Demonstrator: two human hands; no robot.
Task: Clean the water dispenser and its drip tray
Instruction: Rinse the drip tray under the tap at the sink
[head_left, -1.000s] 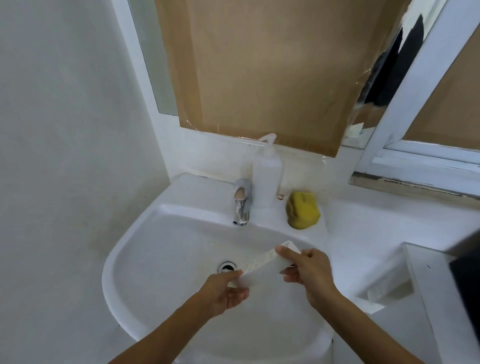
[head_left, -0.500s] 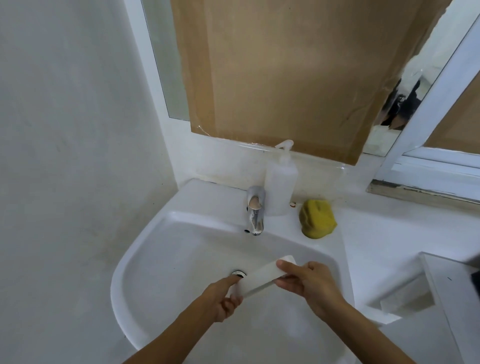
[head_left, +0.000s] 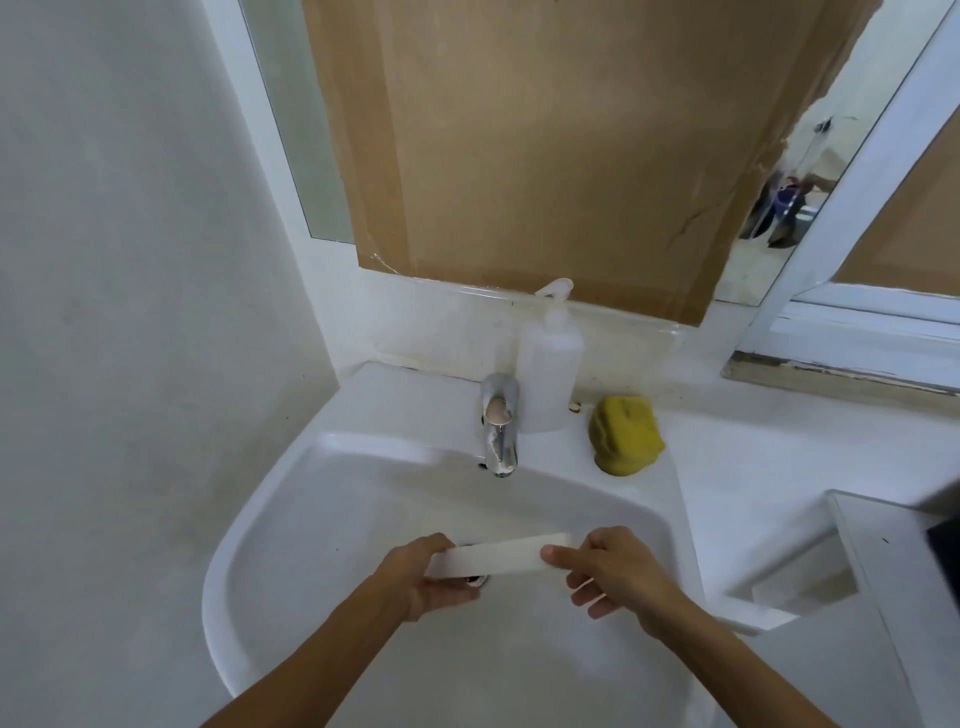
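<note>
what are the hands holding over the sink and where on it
A long white drip tray, held over the sink: left hand grips its left end, right hand its right end.

Glossy white ceramic sink (head_left: 270, 499), shiny chrome tap (head_left: 500, 423) (mirror-bright), porous yellow sponge (head_left: 626, 435).

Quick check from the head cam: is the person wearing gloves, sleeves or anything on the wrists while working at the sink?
No. The left hand and right hand are both bare, without gloves. Both forearms are uncovered right down to the bottom edge of the view, so no sleeves show. No watch, bracelet or ring is visible on the wrists or fingers.
</note>
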